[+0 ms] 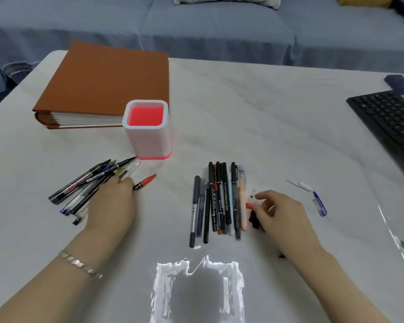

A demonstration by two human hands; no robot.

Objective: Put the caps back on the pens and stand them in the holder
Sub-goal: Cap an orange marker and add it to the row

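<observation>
Head view, looking down at a white, faintly marbled table (266, 113). The only readable writing is "WHITEBOARD" in red letters on a black marker (77, 184), which lies in a loose pile of pens (91, 190) at the left. Print runs along several black pens in a tidy row of pens (219, 201) at the centre, but it is too small to read.

The left hand (112, 201) lies over the pile, its fingers curled around the black end of an uncapped red pen (145, 182) whose tip points toward the holder. The right hand (278, 213) sits just right of the row, thumb and fingertips pinching a small red cap (249, 206).

The holder (147, 141), white with a pink inside and base, stands upright beyond the left pile, with no pens in it, touching or just in front of a thick orange-brown book (107, 78).

Bare tabletop opens between the holder and a black keyboard (390, 122) at the right edge. A blue cap (320, 206) lies right of the hand. A blue-grey sofa (219, 31) runs behind the table.
</observation>
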